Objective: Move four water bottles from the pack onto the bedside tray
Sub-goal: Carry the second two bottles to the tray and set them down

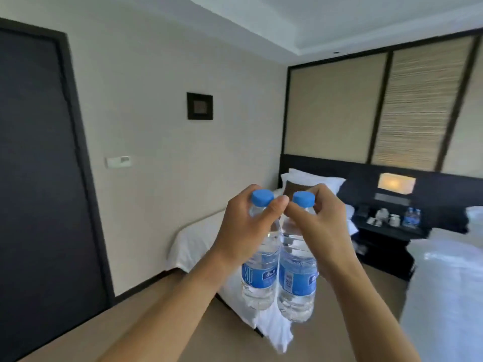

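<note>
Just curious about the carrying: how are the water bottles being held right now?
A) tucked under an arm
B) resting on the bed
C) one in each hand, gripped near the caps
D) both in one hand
C: the left hand grips the left water bottle and the right hand grips the right water bottle, both just under their blue caps.

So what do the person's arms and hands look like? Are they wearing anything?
Both forearms are bare, with no sleeves in view. The left hand and right hand have no gloves, and no rings, watch or bracelet show. Nails look short and plain.

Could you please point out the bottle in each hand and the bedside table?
left-hand bottle (258,275), head view, on its blue label.
right-hand bottle (296,280), head view, on its blue label.
bedside table (386,231), head view, on its dark front edge.
</note>
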